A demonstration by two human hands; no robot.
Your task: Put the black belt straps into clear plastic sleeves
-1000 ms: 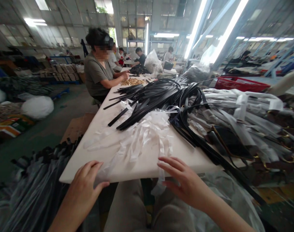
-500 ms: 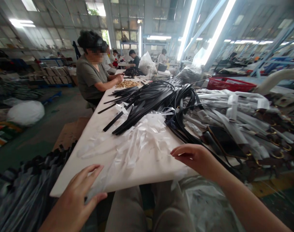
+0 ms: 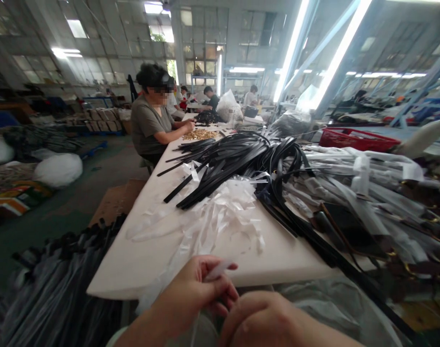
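Note:
Near the table's front edge, my left hand (image 3: 201,286) pinches a whitish translucent plastic strip (image 3: 220,270) between thumb and fingers. My right hand (image 3: 263,315) is close beside it at the bottom, its fingers curled in and touching or nearly touching the left fingers; what it holds, if anything, is hidden. Beyond them lies a loose pile of clear plastic strips (image 3: 220,207) on the white table (image 3: 295,260). Long black straps (image 3: 223,159) are heaped behind that pile, with some trailing to the lower right.
Wrapped straps with brass-coloured rings (image 3: 368,178) cover the right side, before a red basket (image 3: 357,140). A person (image 3: 151,115) sits at the left edge by gold-coloured pieces (image 3: 200,135). Wrapped black strips (image 3: 61,284) stand at lower left.
My hands, apart before, have come together at the front edge. My left hand has closed on a plastic strip and my right hand has curled in. The view has shifted slightly.

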